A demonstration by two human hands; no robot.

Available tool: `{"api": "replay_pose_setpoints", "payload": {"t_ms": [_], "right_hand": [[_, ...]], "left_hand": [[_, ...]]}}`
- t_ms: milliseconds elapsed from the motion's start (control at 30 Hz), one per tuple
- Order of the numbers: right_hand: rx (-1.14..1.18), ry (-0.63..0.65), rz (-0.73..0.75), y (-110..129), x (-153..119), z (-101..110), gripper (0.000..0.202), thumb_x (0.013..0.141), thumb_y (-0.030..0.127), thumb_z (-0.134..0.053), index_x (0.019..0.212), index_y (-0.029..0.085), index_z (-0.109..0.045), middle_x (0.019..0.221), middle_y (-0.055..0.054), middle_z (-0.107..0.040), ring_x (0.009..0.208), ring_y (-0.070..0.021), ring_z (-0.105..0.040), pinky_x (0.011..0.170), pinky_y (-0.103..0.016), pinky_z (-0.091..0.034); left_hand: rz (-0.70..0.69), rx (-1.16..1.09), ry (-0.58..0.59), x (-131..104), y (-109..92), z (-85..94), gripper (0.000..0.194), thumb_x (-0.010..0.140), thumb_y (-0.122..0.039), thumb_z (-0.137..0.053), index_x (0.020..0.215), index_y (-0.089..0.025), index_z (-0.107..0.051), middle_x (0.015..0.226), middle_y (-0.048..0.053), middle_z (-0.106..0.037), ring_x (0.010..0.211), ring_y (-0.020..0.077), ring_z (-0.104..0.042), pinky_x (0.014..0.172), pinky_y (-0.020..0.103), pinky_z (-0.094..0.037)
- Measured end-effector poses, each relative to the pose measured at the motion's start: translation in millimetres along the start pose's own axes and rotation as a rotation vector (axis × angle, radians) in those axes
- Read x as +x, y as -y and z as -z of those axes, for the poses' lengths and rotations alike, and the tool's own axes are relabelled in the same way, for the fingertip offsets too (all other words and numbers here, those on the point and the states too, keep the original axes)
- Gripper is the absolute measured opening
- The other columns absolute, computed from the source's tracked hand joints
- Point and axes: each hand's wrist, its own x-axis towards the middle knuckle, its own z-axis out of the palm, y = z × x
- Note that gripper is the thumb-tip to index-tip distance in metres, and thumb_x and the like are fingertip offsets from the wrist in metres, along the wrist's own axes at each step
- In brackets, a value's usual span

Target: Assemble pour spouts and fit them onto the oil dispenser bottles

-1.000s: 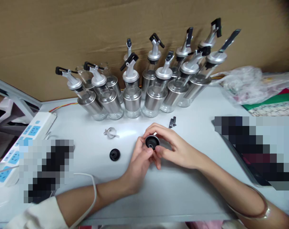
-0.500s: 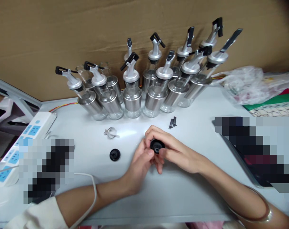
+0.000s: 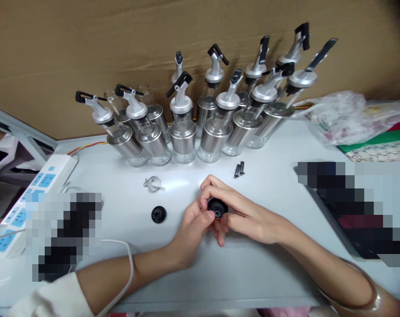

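Both hands meet at the middle of the grey table around a round black part [image 3: 217,206] with a hole in its centre. My left hand [image 3: 195,226] pinches its left edge, the thumb lying near the hole. From the right and above, the curled fingers of my right hand [image 3: 244,211] hold the same part. A similar black part [image 3: 159,214] lies to the left of the hands. Above that one rests a small clear and silver piece [image 3: 153,184]. Two small black pieces [image 3: 239,169] lie side by side beyond my right hand.
Several glass and steel bottles [image 3: 183,136] with silver pour spouts stand along the cardboard wall [image 3: 104,39]. A power strip [image 3: 38,193] and a blurred dark object [image 3: 68,237] are left; a dark device [image 3: 335,220] and plastic bags [image 3: 338,116] are right.
My right thumb has moved off the black part's centre, down and to the right, so more of the part shows. Both hands still hold it.
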Motion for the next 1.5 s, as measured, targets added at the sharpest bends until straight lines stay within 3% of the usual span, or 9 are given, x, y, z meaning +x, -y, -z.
{"api": "replay_pose_setpoints", "payload": {"t_ms": [167,400,733,1067,1200,1333,1500], "right_hand": [[0.007,0.026,-0.023,1.1,-1.1,0.9,0.028,0.068,0.003,-0.037,0.089,0.020,-0.045,0.099,0.002,-0.035,0.061,-0.0107,-0.069,0.052,-0.022,-0.049],[-0.012,0.026,-0.002,0.6,-0.4,0.4,0.027,0.067,0.003,-0.037,0.088,0.019,-0.045,0.094,0.002,-0.038,0.059,-0.0108,-0.069,0.051,-0.022,-0.047],[-0.033,-0.013,-0.007,5.3,-0.5,-4.6,0.008,0.081,0.013,-0.037,0.085,0.018,-0.042,0.095,0.001,-0.037,0.059,-0.0118,-0.069,0.054,-0.026,-0.052],[-0.151,-0.063,0.086,-3.2,0.4,-7.8,0.010,0.076,0.012,-0.036,0.082,0.019,-0.040,0.094,0.001,-0.033,0.055,-0.0080,-0.064,0.049,-0.026,-0.054],[-0.255,-0.093,0.125,-1.0,1.0,-8.3,0.011,0.075,0.010,-0.035,0.080,0.019,-0.039,0.091,0.000,-0.034,0.055,-0.0062,-0.058,0.050,-0.025,-0.053],[-0.214,-0.117,0.104,0.3,0.4,-8.4,0.020,0.075,0.007,-0.037,0.089,0.022,-0.035,0.094,0.001,-0.034,0.048,-0.0033,-0.054,0.048,-0.025,-0.050],[-0.380,-0.246,0.210,6.7,-0.3,-5.5,0.034,0.066,0.006,-0.044,0.095,0.023,-0.038,0.096,-0.003,-0.039,0.077,-0.0150,-0.049,0.055,-0.024,-0.044]], "left_hand": [[-0.015,-0.007,0.030,1.4,0.2,-0.1,0.031,0.079,-0.044,-0.056,0.080,-0.015,-0.045,0.054,-0.004,-0.054,0.040,0.0085,-0.051,0.048,0.021,-0.037],[-0.009,0.003,0.026,2.2,-1.1,-0.4,0.031,0.079,-0.044,-0.057,0.077,-0.015,-0.046,0.052,-0.004,-0.055,0.039,0.0080,-0.051,0.046,0.020,-0.035],[0.043,0.058,0.001,1.8,-2.6,-0.8,0.036,0.079,-0.050,-0.054,0.076,-0.016,-0.043,0.052,-0.005,-0.055,0.033,0.0065,-0.049,0.040,0.019,-0.031],[0.000,0.099,-0.011,0.6,-2.7,-1.5,0.046,0.078,-0.060,-0.056,0.076,-0.020,-0.033,0.049,-0.010,-0.050,0.030,0.0037,-0.044,0.035,0.015,-0.029],[0.002,0.100,-0.013,0.6,-0.9,-0.8,0.043,0.081,-0.057,-0.055,0.078,-0.020,-0.034,0.050,-0.010,-0.050,0.031,0.0042,-0.045,0.037,0.015,-0.029],[-0.013,0.040,-0.058,1.2,-3.3,-3.8,0.031,0.082,-0.046,-0.053,0.088,-0.019,-0.040,0.050,-0.008,-0.051,0.041,0.0083,-0.051,0.048,0.020,-0.038],[0.007,-0.036,-0.064,0.3,-9.0,-8.0,0.033,0.082,-0.041,-0.052,0.103,-0.019,-0.039,0.060,-0.005,-0.055,0.051,0.0131,-0.057,0.058,0.026,-0.041]]}}
